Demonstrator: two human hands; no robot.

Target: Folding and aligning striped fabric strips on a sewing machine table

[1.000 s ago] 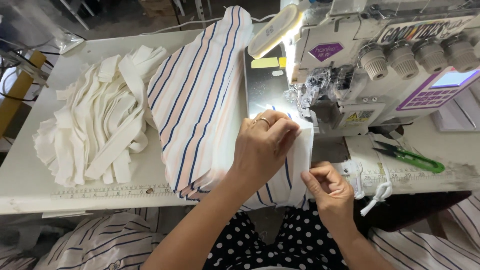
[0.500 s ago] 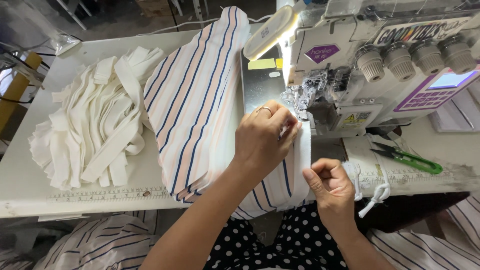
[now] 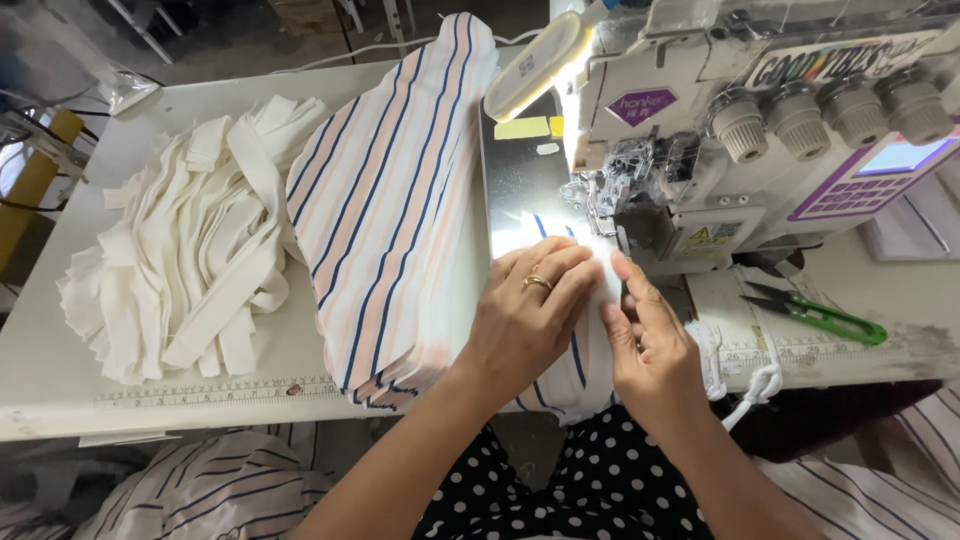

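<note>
My left hand (image 3: 528, 315), with a ring on one finger, lies flat on a striped fabric piece (image 3: 578, 372) in front of the sewing machine's presser foot (image 3: 610, 195). Beside it, my right hand (image 3: 648, 335) pinches the white edge of the same piece, fingertips pointing at the foot. The cloth hangs over the table's front edge toward my lap. A tall stack of striped fabric pieces (image 3: 395, 195) stands just left of my left hand.
A heap of white fabric strips (image 3: 185, 250) covers the table's left side. The grey-white sewing machine (image 3: 780, 110) fills the right, with green-handled snips (image 3: 820, 315) and a white cord (image 3: 755, 385) near the front edge. More striped cloth (image 3: 200, 490) lies below the table.
My right hand has risen from the table's front edge to the cloth beside my left hand. My left hand has spread flat and slid closer to the presser foot.
</note>
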